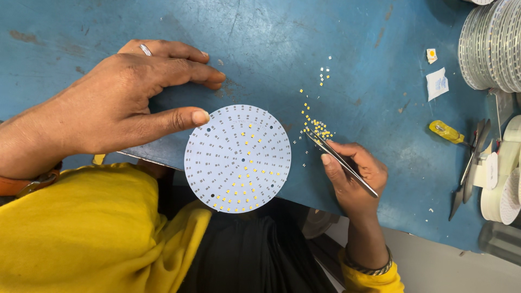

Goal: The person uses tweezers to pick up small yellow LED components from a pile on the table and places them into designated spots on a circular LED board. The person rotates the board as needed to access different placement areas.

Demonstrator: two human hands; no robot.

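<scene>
Left hand point(116, 103), grip released, steadies the round board point(237, 158) on the bench point(325, 32); right hand point(355, 179) grasps tweezers point(342, 164) over yellow chips point(317, 129)

A single head-worn camera looks almost straight down, at close range, on a blue table point(325, 32) whose near edge runs slantwise across the lower frame. The wearer's left hand point(114, 103) and right hand point(355, 176) enter from below. There is no second view.
</scene>
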